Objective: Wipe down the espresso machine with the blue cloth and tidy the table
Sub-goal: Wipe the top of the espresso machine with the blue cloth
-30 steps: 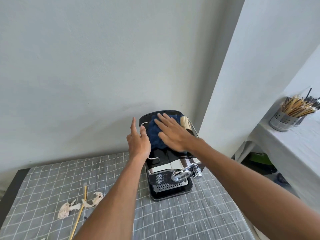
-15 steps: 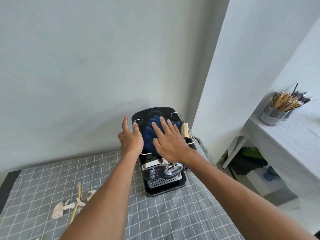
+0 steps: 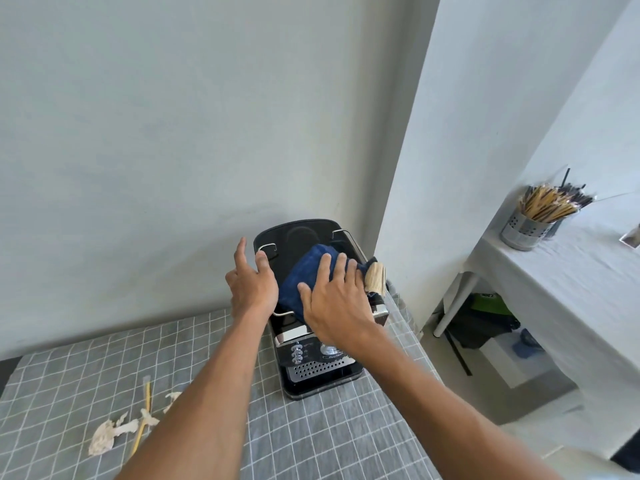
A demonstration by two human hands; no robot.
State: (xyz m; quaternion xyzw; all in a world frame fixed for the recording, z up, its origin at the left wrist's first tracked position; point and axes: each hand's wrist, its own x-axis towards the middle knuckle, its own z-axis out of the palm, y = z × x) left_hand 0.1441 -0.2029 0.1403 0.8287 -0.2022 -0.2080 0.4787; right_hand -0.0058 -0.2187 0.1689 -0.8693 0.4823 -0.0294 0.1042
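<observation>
A black and chrome espresso machine point(image 3: 304, 372) stands at the right end of the grey checked table point(image 3: 346, 438), against the wall. The blue cloth point(image 3: 304, 271) lies on the machine's top. My right hand point(image 3: 336, 299) presses flat on the cloth with spread fingers. My left hand point(image 3: 251, 282) rests against the machine's top left edge, fingers apart, holding nothing. A pale wooden handle point(image 3: 375, 278) sticks out at the machine's right side.
Crumpled paper scraps point(image 3: 107, 434) and a yellow stick point(image 3: 143, 420) lie on the table at the left. To the right stands a white-covered side table point(image 3: 571, 289) with a metal holder of sticks point(image 3: 530, 223). Boxes and bags point(image 3: 485, 323) sit underneath it.
My right hand has slid the blue cloth rightward and toward the front of the machine's top. My left hand stays at the left edge. The head camera has shifted, so the view looks further right.
</observation>
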